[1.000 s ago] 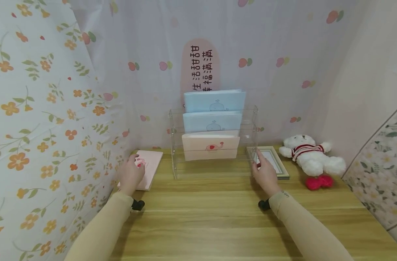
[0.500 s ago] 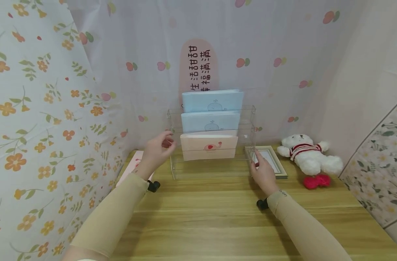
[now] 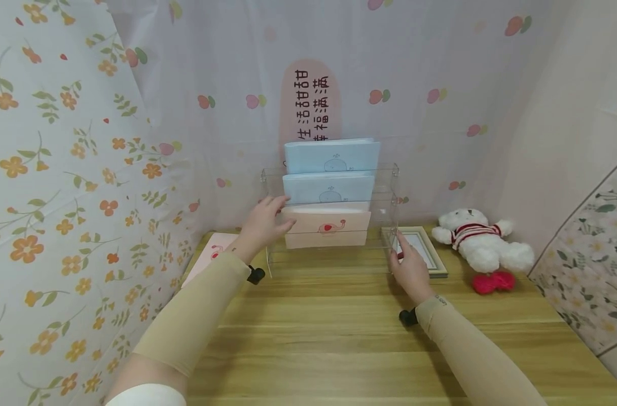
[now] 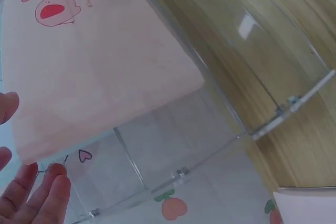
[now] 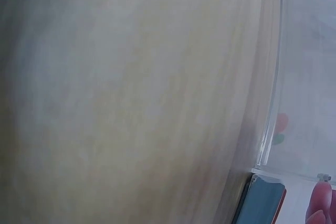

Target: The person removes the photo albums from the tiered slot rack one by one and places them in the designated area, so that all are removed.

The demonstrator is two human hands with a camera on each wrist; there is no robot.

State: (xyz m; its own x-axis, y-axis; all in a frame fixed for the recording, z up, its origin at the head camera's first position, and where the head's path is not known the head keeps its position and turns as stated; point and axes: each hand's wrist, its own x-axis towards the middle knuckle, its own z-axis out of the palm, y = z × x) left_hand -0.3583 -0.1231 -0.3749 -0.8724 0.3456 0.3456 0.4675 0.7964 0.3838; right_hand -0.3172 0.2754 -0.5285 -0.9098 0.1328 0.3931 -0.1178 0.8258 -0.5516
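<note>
A clear acrylic file rack (image 3: 331, 262) stands against the curtain. It holds a pink elephant notebook (image 3: 328, 228) in the lowest tier, with a light blue whale notebook (image 3: 308, 189) and another blue whale notebook (image 3: 308, 158) above. My left hand (image 3: 265, 223) is at the pink notebook's left edge, fingers spread, with the thumb toward the front cover. In the left wrist view, the fingertips (image 4: 55, 182) sit right by the notebook's corner. My right hand (image 3: 411, 273) grips the rack's right side panel, thumb and index finger at either side of it.
Another pink notebook (image 3: 214, 254) lies flat on the wooden table (image 3: 328, 338) at the left, partly behind my left forearm. A cream picture frame (image 3: 432, 254) lies beside my right hand. A white plush bear (image 3: 483, 245) lies farther right.
My left hand has left the pink notebook lying on the table and moved right to the pink notebook in the rack. My right hand stays at the rack's side.
</note>
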